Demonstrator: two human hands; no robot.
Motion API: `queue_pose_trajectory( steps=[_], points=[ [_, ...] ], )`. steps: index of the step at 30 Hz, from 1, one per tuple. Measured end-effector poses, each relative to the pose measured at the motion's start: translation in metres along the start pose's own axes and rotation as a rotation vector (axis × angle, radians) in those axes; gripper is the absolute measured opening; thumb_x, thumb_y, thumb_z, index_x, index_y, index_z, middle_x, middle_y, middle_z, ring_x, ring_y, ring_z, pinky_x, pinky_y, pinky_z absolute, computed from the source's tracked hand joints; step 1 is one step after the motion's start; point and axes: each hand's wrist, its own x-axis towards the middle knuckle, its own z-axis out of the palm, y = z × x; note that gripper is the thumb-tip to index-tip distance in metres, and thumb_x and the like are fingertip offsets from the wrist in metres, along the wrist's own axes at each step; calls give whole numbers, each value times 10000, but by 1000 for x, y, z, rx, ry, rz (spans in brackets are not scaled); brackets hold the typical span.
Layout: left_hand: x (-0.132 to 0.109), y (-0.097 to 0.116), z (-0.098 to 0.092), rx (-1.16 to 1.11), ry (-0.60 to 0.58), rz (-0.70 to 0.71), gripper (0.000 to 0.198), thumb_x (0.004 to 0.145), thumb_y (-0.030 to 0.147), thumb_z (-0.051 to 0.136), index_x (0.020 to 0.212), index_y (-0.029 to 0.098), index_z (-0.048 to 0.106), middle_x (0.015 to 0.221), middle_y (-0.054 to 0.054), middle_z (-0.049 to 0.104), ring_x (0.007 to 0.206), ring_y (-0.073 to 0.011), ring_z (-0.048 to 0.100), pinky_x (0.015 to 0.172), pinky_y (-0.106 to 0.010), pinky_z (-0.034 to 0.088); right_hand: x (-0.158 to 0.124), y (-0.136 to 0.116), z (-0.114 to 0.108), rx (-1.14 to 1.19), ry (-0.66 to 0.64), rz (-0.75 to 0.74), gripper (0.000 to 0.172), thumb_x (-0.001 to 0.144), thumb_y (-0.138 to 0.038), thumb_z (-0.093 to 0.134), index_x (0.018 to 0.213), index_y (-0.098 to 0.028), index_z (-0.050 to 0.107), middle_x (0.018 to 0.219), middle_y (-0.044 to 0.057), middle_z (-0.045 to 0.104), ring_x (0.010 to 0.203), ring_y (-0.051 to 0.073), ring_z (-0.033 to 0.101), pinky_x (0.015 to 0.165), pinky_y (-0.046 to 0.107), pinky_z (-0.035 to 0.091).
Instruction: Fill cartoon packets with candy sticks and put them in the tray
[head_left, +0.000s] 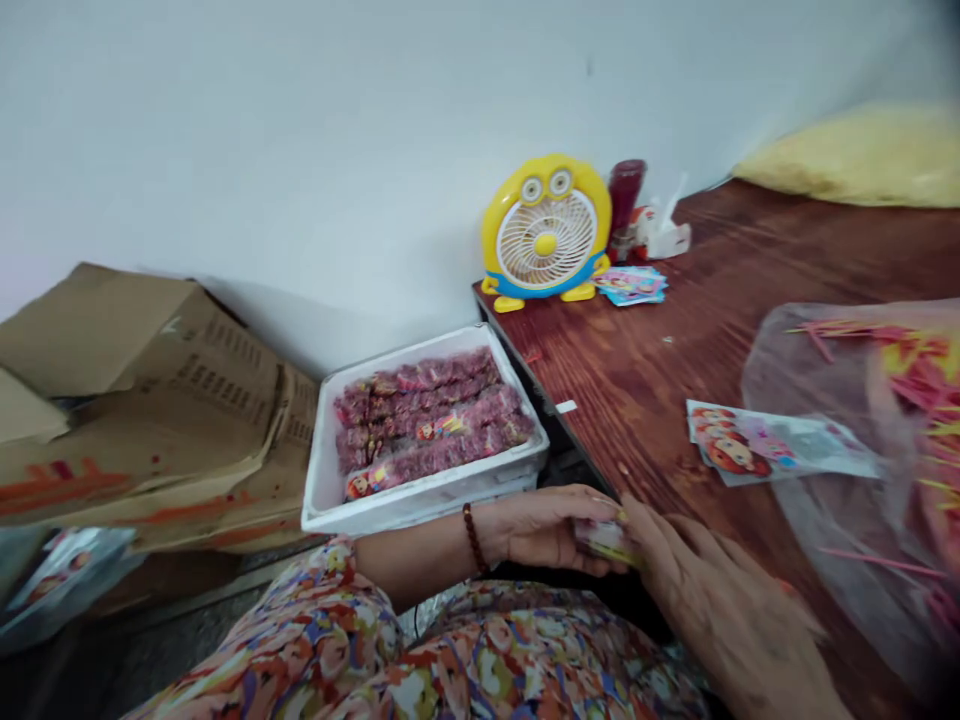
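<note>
My left hand (544,530), with a beaded bracelet on the wrist, is closed round a small clear plastic packet (606,540) showing pink and yellow. The packet is blurred, so its contents cannot be made out. From the other side, my right hand (705,580) meets it, with the thumb and fingertips closed at its far end. Both hands are over my lap, by the table's near edge. Flat printed plastic bags (772,443) with a cartoon face lie on the brown wooden table (697,350), beyond my right hand.
Left of the table, a white foam box (427,512) holds rows of filled packets (442,410). A brown cardboard box (217,400) stands farther left. On the table are a yellow fan (546,240), printed cards (634,285) and a large clear bag (795,350) of pink and yellow sticks (922,380).
</note>
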Motion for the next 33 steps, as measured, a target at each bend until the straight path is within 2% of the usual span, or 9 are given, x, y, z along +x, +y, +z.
queue_pose_trajectory(
  steps=[5, 8, 14, 16, 18, 21, 23, 28, 33],
  points=[
    [-20, 8, 3, 4, 306, 262, 310, 651, 233, 771, 919, 169, 627, 765, 17, 616, 652, -110, 583, 585, -238, 472, 33, -3, 10, 54, -23, -50, 509, 828, -37, 414, 1320, -144, 489, 1103, 118, 720, 913, 257, 634, 759, 385, 489],
    [-38, 24, -9, 61, 442, 419, 267, 647, 199, 728, 901, 165, 655, 735, 15, 611, 625, -94, 557, 566, -216, 444, 63, -12, 23, 126, -77, -73, 487, 868, -82, 437, 1344, -163, 502, 1222, 130, 686, 992, 270, 622, 812, 399, 469],
    [-121, 78, -83, 256, 774, 539, 369, 588, 196, 724, 942, 165, 626, 863, -43, 696, 759, -164, 639, 709, -291, 532, 111, -29, 54, 273, -35, 0, 495, 889, -193, 540, 1377, -120, 504, 1407, 189, 548, 1215, 321, 541, 958, 438, 438],
    [-165, 95, -114, 465, 1002, 491, 356, 633, 249, 686, 970, 165, 609, 887, -49, 698, 762, -168, 638, 703, -302, 542, 112, -27, 64, 269, -75, 36, 480, 877, -182, 549, 1353, -124, 529, 1403, 200, 543, 1169, 325, 570, 917, 434, 464],
    [-209, 107, -140, 812, 1288, 295, 327, 700, 318, 632, 987, 163, 607, 888, -35, 699, 735, -148, 630, 678, -275, 534, 105, -23, 73, 266, -120, 40, 448, 879, -170, 533, 1325, -135, 551, 1397, 194, 547, 1124, 318, 595, 879, 423, 485],
    [-261, 112, -164, 968, 1450, 119, 277, 691, 325, 646, 891, 132, 632, 800, -38, 686, 710, -160, 607, 645, -261, 498, 93, -15, 83, 264, -164, 47, 418, 895, -164, 505, 1309, -149, 562, 1391, 179, 552, 1090, 307, 615, 849, 410, 499],
    [-278, 108, -172, 1066, 1532, -19, 264, 668, 354, 686, 801, 132, 637, 716, -35, 665, 707, -184, 603, 628, -263, 478, 87, -12, 86, 272, -177, 63, 404, 896, -164, 504, 1294, -152, 573, 1388, 174, 553, 1065, 303, 627, 832, 405, 507],
    [-263, 76, -186, 1296, 1651, -318, 240, 691, 363, 694, 783, 146, 649, 815, -108, 702, 870, -288, 651, 727, -316, 477, 72, -6, 90, 320, -218, 96, 366, 898, -155, 500, 1249, -158, 604, 1399, 172, 541, 1014, 281, 651, 800, 393, 525],
    [-224, 38, -198, 1446, 1643, -439, 321, 807, 349, 598, 1051, 145, 646, 1153, -209, 658, 1065, -359, 625, 860, -402, 472, 51, 1, 95, 360, -233, 83, 332, 917, -132, 461, 1202, -149, 630, 1360, 163, 572, 1043, 260, 652, 843, 390, 521]
  ],
)
